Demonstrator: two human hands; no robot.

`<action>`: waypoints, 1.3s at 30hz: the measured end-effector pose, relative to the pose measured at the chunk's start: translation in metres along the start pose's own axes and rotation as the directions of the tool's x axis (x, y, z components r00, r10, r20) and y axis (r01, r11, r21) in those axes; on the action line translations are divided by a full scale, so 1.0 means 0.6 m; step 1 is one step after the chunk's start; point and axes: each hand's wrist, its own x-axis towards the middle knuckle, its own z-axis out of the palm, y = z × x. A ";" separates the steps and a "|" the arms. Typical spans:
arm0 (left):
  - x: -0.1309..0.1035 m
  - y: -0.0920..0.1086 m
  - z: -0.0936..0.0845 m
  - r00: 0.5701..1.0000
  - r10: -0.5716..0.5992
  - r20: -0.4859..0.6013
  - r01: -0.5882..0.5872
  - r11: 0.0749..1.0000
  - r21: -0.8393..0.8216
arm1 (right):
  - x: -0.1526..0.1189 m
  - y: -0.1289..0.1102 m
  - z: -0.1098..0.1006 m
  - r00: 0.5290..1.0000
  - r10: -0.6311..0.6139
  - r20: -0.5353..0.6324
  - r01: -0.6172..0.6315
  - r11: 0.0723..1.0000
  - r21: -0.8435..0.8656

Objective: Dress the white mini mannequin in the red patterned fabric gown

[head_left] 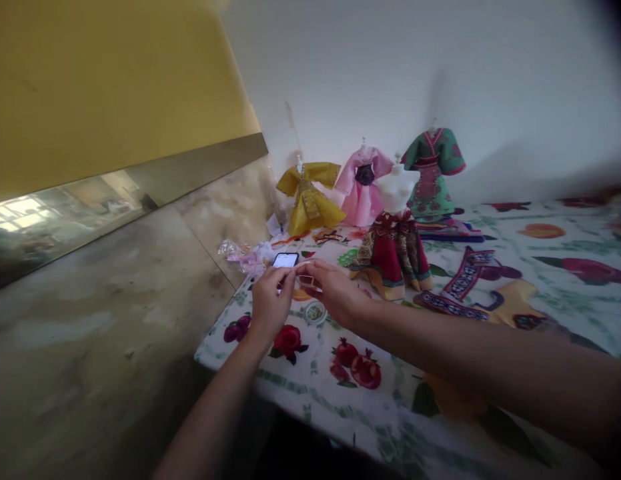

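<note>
My left hand and my right hand meet above the near left part of the table. The fingers of both are closed in a pinch, close to each other. A small pale thing shows between them, too blurred to name. Just below my right hand a small round dish with a pale rim lies on the tablecloth; its contents are unclear. Right behind my fingers a phone with a lit screen lies on the table, partly hidden by my left hand.
A mannequin in a red patterned skirt stands right of my hands. Behind it are yellow, pink and green doll dresses. Crumpled plastic lies left. Trim and cut cloth lie right on the fruit-print tablecloth.
</note>
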 end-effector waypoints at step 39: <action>0.031 -0.122 -0.164 0.900 -0.271 -0.341 0.222 0.959 -0.178 | 0.200 0.012 0.139 0.915 -0.191 0.356 0.403 0.482 -0.778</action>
